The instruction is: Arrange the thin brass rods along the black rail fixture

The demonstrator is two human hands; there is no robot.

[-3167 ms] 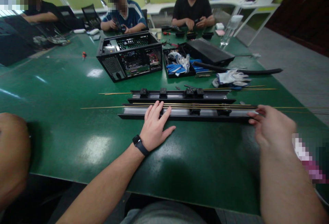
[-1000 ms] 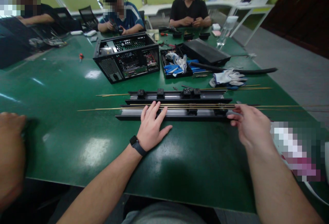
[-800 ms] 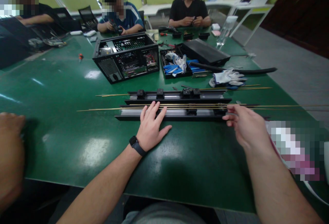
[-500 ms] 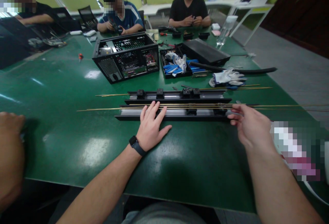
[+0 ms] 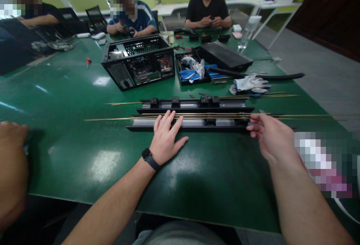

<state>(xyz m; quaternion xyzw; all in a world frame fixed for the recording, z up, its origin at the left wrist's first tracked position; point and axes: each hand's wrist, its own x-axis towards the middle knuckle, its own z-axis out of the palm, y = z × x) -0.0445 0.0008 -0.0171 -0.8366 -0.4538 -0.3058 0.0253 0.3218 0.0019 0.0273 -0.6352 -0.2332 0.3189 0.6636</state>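
My left hand [image 5: 164, 140], wearing a black watch [image 5: 149, 158], lies with fingers spread over the near black channel rail [image 5: 194, 129]. Its fingertips rest on thin brass-coloured rods [image 5: 109, 119] that run lengthwise above the rail and stick out past both ends. At the rail's right end my right hand [image 5: 271, 134] is closed, thumb and fingers pinching around the rods; exactly how many it grips is hidden. Black blocks [image 5: 210, 119] sit in the channel. Just behind lies a second, similar rail [image 5: 185, 105] with several black blocks and more thin rods [image 5: 123, 103].
Behind the rails stand an open computer case [image 5: 115, 70], a black tray [image 5: 192, 82] with gloves, and a loose glove [image 5: 250, 84]. A black strip [image 5: 281, 76] lies at right. Another person's arm [image 5: 11, 170] rests at the left; three people sit across the green table.
My right hand has shifted slightly left along the rods. My left hand stays in place on the rail.
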